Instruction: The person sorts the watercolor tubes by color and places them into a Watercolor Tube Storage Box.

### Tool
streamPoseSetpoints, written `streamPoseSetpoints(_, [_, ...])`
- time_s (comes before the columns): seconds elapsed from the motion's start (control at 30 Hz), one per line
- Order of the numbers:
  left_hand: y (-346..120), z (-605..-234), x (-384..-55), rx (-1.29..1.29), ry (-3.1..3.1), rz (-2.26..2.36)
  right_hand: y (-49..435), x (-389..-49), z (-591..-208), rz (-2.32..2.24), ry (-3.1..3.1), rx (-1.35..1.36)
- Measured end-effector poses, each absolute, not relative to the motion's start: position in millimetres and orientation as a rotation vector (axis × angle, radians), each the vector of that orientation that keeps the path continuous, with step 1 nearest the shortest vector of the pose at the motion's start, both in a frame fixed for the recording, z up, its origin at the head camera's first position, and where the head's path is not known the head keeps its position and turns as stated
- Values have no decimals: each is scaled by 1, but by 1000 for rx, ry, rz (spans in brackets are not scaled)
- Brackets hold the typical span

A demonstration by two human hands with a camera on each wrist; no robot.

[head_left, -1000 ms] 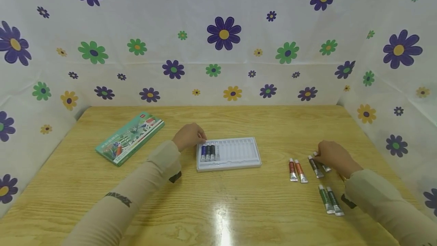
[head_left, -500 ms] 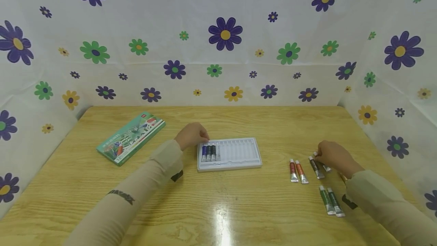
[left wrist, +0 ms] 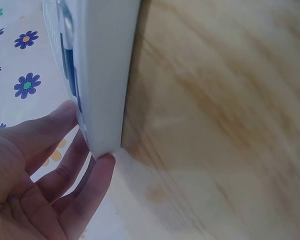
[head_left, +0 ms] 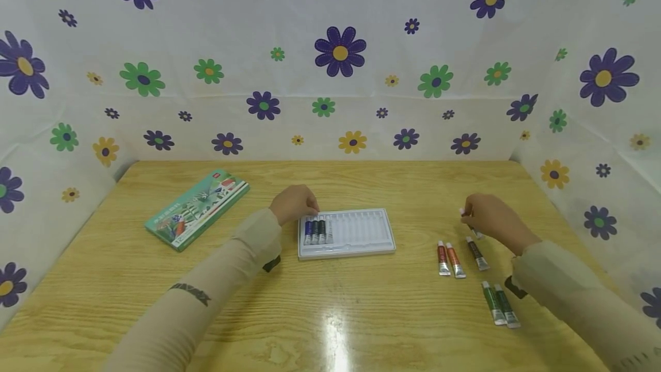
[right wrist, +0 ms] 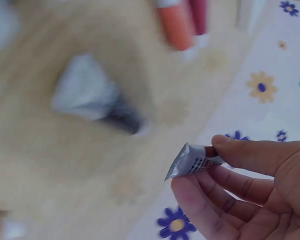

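A white plastic tray [head_left: 361,228] with narrow slots lies mid-table. Several paint tubes [head_left: 315,231] fill its left end: one blue, others dark, and a pale one. My left hand [head_left: 294,205] pinches the tray's far left corner, thumb on the top edge and fingers against the side. Over the right part of the table, my right hand [head_left: 498,220] holds a paint tube [right wrist: 194,161] between thumb and fingers. Its silver crimped end shows in the right wrist view; the fingers cover much of the rest. Just below that hand lies a dark tube [head_left: 477,254].
A red tube [head_left: 443,258] and an orange tube [head_left: 456,260] lie side by side right of the tray. Nearer the front are two green tubes [head_left: 493,303]. A green paint box [head_left: 196,209] lies at the left. Flowered cloth [head_left: 335,102] encloses the table's back and sides.
My right hand has lifted a paint tube from beside the dark tube and moved it up and to the left. The left hand stays at the tray corner, shifted slightly right.
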State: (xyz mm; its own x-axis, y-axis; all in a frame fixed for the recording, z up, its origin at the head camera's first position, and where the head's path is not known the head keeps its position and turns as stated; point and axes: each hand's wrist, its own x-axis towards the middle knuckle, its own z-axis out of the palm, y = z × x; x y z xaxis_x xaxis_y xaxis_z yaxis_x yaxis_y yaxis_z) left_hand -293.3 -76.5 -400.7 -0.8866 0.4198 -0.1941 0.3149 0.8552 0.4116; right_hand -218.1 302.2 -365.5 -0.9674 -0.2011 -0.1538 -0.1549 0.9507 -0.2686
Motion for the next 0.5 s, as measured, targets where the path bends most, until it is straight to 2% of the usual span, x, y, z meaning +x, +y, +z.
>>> streamPoseSetpoints(0.17, [-75, -402, -295, 542, 2755, 514, 272, -232, -355, -483, 2915, -351])
streamPoseSetpoints(0.5, [-73, -400, -298, 557, 2751, 458, 189, -252, -360, -610, 2805, -442])
